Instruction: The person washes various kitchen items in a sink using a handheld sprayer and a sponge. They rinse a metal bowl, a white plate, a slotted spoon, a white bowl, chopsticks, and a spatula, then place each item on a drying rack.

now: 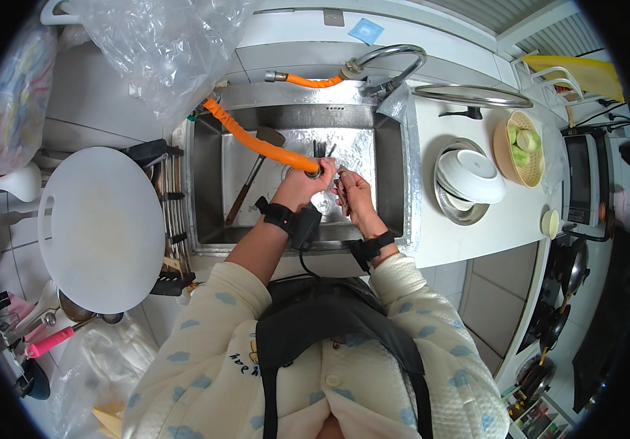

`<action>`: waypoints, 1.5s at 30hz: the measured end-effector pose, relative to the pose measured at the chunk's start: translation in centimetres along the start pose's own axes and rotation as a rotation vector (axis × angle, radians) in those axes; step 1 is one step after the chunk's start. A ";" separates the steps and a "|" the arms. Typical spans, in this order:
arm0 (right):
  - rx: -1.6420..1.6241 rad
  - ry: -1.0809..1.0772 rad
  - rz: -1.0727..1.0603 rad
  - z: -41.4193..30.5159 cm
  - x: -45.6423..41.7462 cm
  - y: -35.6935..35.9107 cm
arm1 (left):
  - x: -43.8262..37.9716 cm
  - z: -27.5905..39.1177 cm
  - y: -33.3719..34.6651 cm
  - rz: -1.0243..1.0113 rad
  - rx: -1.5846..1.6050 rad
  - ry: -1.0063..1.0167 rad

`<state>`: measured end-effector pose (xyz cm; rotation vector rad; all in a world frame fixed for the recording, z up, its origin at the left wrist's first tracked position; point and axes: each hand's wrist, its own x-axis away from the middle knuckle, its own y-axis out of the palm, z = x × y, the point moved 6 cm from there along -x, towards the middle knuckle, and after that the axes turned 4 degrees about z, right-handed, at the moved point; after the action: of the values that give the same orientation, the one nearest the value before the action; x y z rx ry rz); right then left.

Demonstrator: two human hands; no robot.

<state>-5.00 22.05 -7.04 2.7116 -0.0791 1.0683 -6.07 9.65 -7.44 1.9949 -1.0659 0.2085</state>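
My left hand [299, 185] grips the end of an orange hose [254, 144] over the stainless steel sink [389, 164]. The hose runs in from the sink's upper left corner. Close beside it, my right hand [357, 193] pinches a small brownish thing [343, 202], mostly hidden by the fingers, so I cannot tell what it is. A turner [245, 192] with a wooden handle leans slantwise in the left of the basin. Several thin dark sticks [321, 148] lie on the basin floor beyond my hands. The basin's bottom looks wet.
A curved metal faucet [402, 52] with a short orange hose stands behind the sink. On the right counter are a glass lid [474, 96], stacked white bowls [471, 175] in a metal basin and a basket [519, 164] of green produce. A white cutting board [103, 230] stands left.
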 end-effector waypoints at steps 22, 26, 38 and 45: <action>0.040 0.055 -0.160 1.7 -0.6 1.4 | 8.4 -2.4 -3.2 0.449 -0.769 0.176; -0.090 0.163 -0.139 2.7 -1.2 1.3 | 9.7 -3.6 -4.4 0.497 -0.911 0.085; 0.901 -0.451 0.160 3.4 -1.0 -10.0 | 7.4 -11.5 -0.5 0.484 -1.270 -0.065; 0.953 -0.485 0.109 2.8 1.5 -10.2 | 5.9 -12.0 -0.5 0.517 -1.634 -0.005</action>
<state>-0.66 31.43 -9.89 3.8111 0.2799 0.4828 0.72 15.09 2.69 0.2561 -1.1054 -0.3347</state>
